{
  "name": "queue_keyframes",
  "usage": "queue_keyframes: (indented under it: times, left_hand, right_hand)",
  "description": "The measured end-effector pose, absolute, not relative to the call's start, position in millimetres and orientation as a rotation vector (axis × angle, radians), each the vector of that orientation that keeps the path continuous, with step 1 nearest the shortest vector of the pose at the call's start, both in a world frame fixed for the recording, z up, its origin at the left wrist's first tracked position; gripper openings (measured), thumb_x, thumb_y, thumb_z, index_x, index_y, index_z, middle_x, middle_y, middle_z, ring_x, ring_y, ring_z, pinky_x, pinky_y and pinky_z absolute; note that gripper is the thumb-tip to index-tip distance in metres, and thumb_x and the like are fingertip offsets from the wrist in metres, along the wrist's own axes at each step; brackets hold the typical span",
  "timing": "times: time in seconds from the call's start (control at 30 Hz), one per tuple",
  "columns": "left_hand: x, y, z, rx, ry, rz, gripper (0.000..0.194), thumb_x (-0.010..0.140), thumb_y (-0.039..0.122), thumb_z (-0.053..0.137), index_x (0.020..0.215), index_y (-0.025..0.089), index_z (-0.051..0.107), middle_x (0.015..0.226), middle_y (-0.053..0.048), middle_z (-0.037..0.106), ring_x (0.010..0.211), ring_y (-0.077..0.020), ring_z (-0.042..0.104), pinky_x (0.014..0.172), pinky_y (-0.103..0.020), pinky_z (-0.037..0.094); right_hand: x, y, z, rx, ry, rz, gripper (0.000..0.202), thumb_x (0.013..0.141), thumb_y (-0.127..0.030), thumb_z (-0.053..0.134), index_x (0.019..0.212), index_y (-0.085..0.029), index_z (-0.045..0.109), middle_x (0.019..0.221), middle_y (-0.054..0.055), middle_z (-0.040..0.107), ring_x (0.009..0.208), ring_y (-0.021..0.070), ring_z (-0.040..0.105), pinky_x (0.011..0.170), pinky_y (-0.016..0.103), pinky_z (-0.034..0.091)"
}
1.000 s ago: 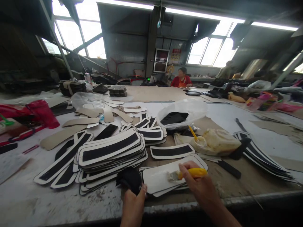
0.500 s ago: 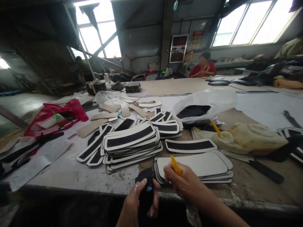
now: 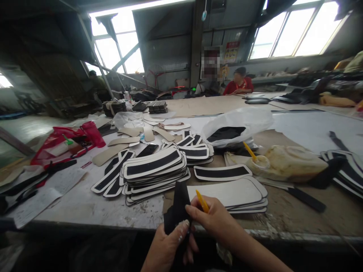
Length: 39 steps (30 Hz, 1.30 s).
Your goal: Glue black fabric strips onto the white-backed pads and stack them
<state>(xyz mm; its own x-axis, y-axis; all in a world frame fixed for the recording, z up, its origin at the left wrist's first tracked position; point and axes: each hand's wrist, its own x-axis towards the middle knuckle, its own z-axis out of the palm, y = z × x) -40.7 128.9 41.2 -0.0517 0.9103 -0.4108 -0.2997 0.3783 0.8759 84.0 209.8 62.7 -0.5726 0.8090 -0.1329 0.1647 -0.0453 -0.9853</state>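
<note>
The left hand (image 3: pixel 171 241) clasps a limp black strip (image 3: pixel 179 206), at six o'clock in the view, over the table's (image 3: pixel 113 215) near edge. The right hand (image 3: pixel 217 217), fist wrapped round a yellow-handled brush (image 3: pixel 202 201), seems also to pinch the strip, though fingers hide the contact. From the strip, blank white panels (image 3: pixel 227 190) lie stacked at two o'clock, black-centred panels (image 3: pixel 153 166) at eleven.

One view: your head cam, above the near edge of the counter (image 3: pixel 104 213), facing forward and down across it. Your left grip (image 3: pixel 168 241) and right grip (image 3: pixel 217 217) sit closest, low centre; far wall (image 3: pixel 167 45) well back, right window (image 3: pixel 297 32) cropped at top.
</note>
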Motion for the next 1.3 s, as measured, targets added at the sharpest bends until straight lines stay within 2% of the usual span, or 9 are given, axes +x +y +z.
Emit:
queue_keyframes:
  times: [0.27, 0.47, 0.6, 0.8, 0.87, 0.97, 1.03, 1.17, 1.3]
  left_hand:
    - [-40.0, 130.0, 33.5, 0.739, 1.207, 1.085, 0.043, 0.073, 0.047, 0.057, 0.062, 0.007, 0.063, 0.046, -0.005, 0.056, 0.037, -0.0081, 0.047, 0.040, -0.020, 0.034]
    - [-33.6, 130.1, 33.5, 0.648, 1.131, 1.150, 0.036, 0.074, 0.042, 0.060, 0.063, 0.007, 0.063, 0.052, -0.007, 0.061, 0.038, -0.0093, 0.050, 0.040, -0.019, 0.036]
    - [-31.9, 131.2, 31.6, 0.602, 1.113, 1.154, 0.035, 0.071, 0.041, 0.063, 0.066, 0.007, 0.064, 0.057, -0.009, 0.064, 0.041, -0.0118, 0.054, 0.042, -0.021, 0.038]
    - [-39.8, 132.0, 22.5, 0.646, 1.154, 1.072, 0.042, 0.069, 0.048, 0.063, 0.064, 0.007, 0.064, 0.050, -0.008, 0.058, 0.043, -0.0100, 0.050, 0.046, -0.021, 0.035]
    - [-42.9, 131.1, 17.8, 0.662, 1.102, 1.095, 0.048, 0.067, 0.055, 0.061, 0.065, 0.007, 0.063, 0.049, -0.005, 0.054, 0.043, -0.0091, 0.047, 0.045, -0.021, 0.032]
    - [-47.5, 129.2, 10.8, 0.599, 1.019, 1.100, 0.066, 0.068, 0.071, 0.044, 0.068, 0.007, 0.062, 0.049, -0.004, 0.050, 0.042, -0.0084, 0.044, 0.044, -0.021, 0.029]
    - [-50.3, 128.1, 7.7, 0.516, 0.990, 1.088, 0.071, 0.072, 0.072, 0.033, 0.068, 0.007, 0.062, 0.047, -0.004, 0.049, 0.040, -0.0074, 0.043, 0.044, -0.020, 0.028]
    - [-53.1, 126.9, 10.7, 0.457, 1.018, 1.097, 0.055, 0.080, 0.057, 0.041, 0.072, 0.007, 0.062, 0.045, -0.004, 0.051, 0.039, -0.0081, 0.043, 0.044, -0.021, 0.032]
    - [-53.2, 125.7, 21.7, 0.300, 1.081, 1.189, 0.037, 0.079, 0.044, 0.053, 0.095, 0.011, 0.056, 0.068, -0.009, 0.065, 0.048, -0.0109, 0.053, 0.047, -0.021, 0.038]
  right_hand:
    - [93.3, 205.9, 61.2, -0.977, -1.579, 1.729, 0.024, 0.078, -0.039, 0.054, 0.071, -0.020, 0.042, 0.050, -0.010, 0.037, 0.038, 0.0053, 0.031, 0.039, 0.020, 0.027]
    - [96.3, 210.5, 57.8, -1.037, -1.535, 1.693, 0.032, 0.072, -0.043, 0.062, 0.068, -0.021, 0.039, 0.048, -0.011, 0.033, 0.036, 0.0045, 0.028, 0.036, 0.020, 0.025]
    - [99.3, 211.4, 63.9, -1.054, -1.416, 1.740, 0.034, 0.072, -0.044, 0.062, 0.072, -0.021, 0.037, 0.050, -0.011, 0.036, 0.038, 0.0044, 0.031, 0.037, 0.018, 0.025]
    - [104.0, 218.0, 75.3, -1.033, -1.362, 1.836, 0.035, 0.077, -0.045, 0.056, 0.087, -0.021, 0.032, 0.042, -0.010, 0.048, 0.035, 0.0047, 0.032, 0.036, 0.015, 0.023]
    - [104.1, 220.1, 77.4, -1.014, -1.373, 1.841, 0.035, 0.077, -0.044, 0.056, 0.088, -0.022, 0.031, 0.043, -0.010, 0.050, 0.034, 0.0046, 0.034, 0.036, 0.014, 0.023]
    - [103.7, 222.1, 81.1, -0.978, -1.398, 1.871, 0.034, 0.077, -0.044, 0.057, 0.088, -0.021, 0.034, 0.046, -0.009, 0.051, 0.034, 0.0041, 0.035, 0.035, 0.013, 0.023]
    - [104.0, 222.9, 84.2, -0.913, -1.436, 1.912, 0.035, 0.076, -0.045, 0.058, 0.089, -0.020, 0.038, 0.049, -0.008, 0.052, 0.034, 0.0038, 0.036, 0.034, 0.013, 0.024]
    - [106.6, 224.6, 87.7, -0.752, -1.453, 1.989, 0.028, 0.077, -0.043, 0.061, 0.084, -0.020, 0.046, 0.060, -0.004, 0.053, 0.040, 0.0047, 0.041, 0.035, 0.014, 0.030]
    - [109.5, 228.7, 86.8, -0.583, -1.449, 2.032, 0.022, 0.077, -0.036, 0.064, 0.075, -0.019, 0.050, 0.082, 0.002, 0.055, 0.051, 0.0068, 0.046, 0.040, 0.017, 0.039]
